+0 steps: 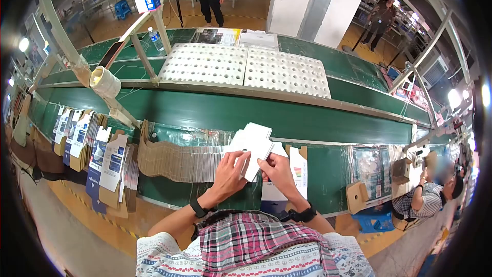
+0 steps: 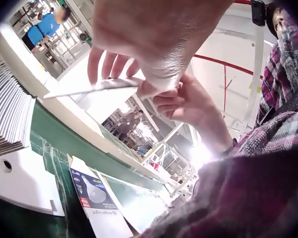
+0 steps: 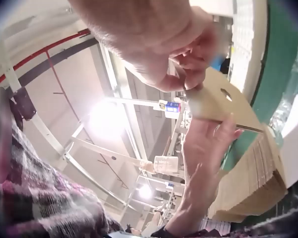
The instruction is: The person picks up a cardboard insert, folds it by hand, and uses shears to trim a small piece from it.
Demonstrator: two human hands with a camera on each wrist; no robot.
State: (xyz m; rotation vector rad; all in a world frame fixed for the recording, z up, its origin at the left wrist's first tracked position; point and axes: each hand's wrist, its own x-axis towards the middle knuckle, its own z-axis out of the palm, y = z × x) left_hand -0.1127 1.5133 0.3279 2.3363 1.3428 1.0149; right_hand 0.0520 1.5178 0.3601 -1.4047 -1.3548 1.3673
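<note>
A flat cardboard insert (image 1: 258,149), white on one face with a round hole, is held in front of my chest. My left hand (image 1: 229,175) grips its left edge; the fingers lie along the card (image 2: 102,89) in the left wrist view. At its lower right corner, my right hand (image 1: 280,173) pinches with thumb and fingers. Its brown face (image 3: 223,96) shows in the right wrist view. Left of the hands runs a long row of upright inserts (image 1: 177,161). Beneath the hands lies a flattened light-bulb box (image 2: 97,198), beside a white insert with a hole (image 2: 25,183).
Flattened boxes (image 1: 110,161) stand in stacks at the left. Across the green conveyor (image 1: 205,105) sit white foam trays (image 1: 202,64) with many holes. Metal posts and a white cup (image 1: 105,82) rise at the left. A seated person (image 1: 423,197) is at the right; others stand beyond.
</note>
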